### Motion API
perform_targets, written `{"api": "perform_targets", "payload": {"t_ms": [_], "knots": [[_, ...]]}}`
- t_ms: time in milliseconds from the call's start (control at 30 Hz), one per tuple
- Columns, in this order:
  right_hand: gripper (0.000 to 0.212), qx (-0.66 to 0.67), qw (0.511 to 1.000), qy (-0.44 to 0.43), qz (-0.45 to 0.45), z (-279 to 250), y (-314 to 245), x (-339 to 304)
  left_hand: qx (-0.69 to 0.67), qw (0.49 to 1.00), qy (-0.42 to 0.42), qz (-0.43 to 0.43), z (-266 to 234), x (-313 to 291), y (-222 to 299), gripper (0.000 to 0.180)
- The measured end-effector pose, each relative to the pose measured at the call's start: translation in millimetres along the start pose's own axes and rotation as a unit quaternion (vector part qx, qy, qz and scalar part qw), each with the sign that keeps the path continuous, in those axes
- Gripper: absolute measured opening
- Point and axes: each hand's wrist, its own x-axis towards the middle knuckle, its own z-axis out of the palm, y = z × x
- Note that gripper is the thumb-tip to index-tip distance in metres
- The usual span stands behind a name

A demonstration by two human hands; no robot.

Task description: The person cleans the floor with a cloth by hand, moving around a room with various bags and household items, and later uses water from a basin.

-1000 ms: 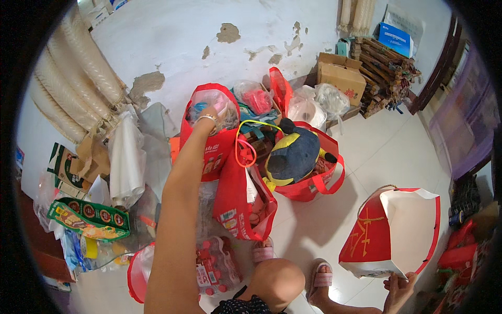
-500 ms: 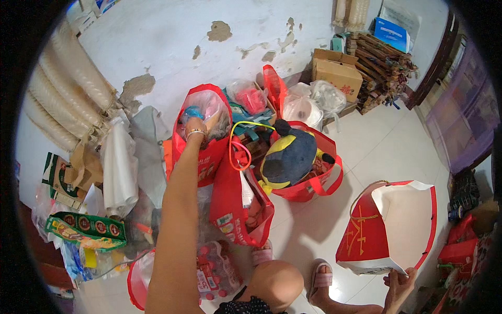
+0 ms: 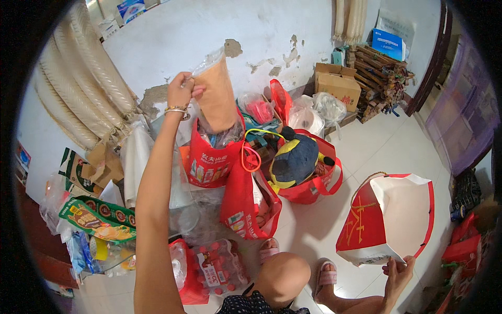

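Note:
My left hand (image 3: 184,93) is closed on the edge of a clear plastic packet (image 3: 217,94) with a tan, flat content. The packet is raised above a red shopping bag (image 3: 209,162), its lower end by the bag's mouth, where crumpled clear plastic shows. On the right, my right hand (image 3: 398,275) pinches the near rim of a red and white paper gift bag (image 3: 366,225) with a rope handle. That gift bag gapes toward me, and its white inside shows bare.
Another red bag (image 3: 246,204) and one with a navy and yellow plush toy (image 3: 295,162) stand at centre. A shrink-wrapped bottle pack (image 3: 219,267) lies near my feet. Behind are a cardboard box (image 3: 337,83) and stacked wood (image 3: 381,68). Green packaging (image 3: 99,220) lies left.
My left hand has come up out of the red shopping bag with the tan packet. My right hand keeps its grip on the gift bag, which has barely moved. The view has shifted slightly.

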Motion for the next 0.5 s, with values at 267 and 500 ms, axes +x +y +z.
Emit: {"api": "perform_targets", "payload": {"t_ms": [267, 500], "knots": [[0.025, 0.066, 0.997, -0.012, -0.030, -16, 2, -22, 0.191, 0.936, -0.017, 0.295, 8, -223, 52, 0.013], [0.023, 0.072, 0.996, -0.041, -0.023, -16, -19, -40, 0.181, 0.979, -0.077, 0.057, 52, -418, -59, 0.018]]}}
